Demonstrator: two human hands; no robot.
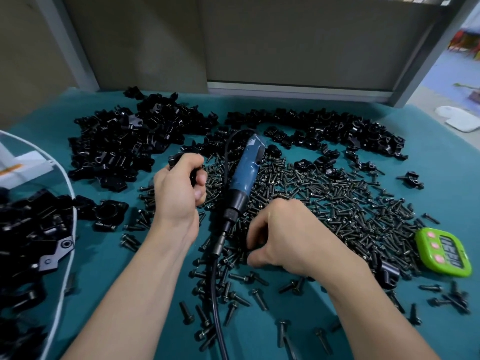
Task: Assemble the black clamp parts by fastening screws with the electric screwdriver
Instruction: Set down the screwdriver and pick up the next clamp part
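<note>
Hands flanking screwdriver (244, 178): left hand (179, 190) clenched round clamp part (176, 160), right hand (285, 235) pinched on screw (251, 251).

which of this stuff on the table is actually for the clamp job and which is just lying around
For the job: electric screwdriver, screws, loose clamp parts, held clamp part gripped by the left hand, right hand among the screws.
Lying about: green timer, white items on the floor.

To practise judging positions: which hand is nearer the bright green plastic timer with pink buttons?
Right. The right hand lies left of the green timer, among black screws; the left hand, gripping a black clamp part, is farther left, past the blue electric screwdriver.
</note>
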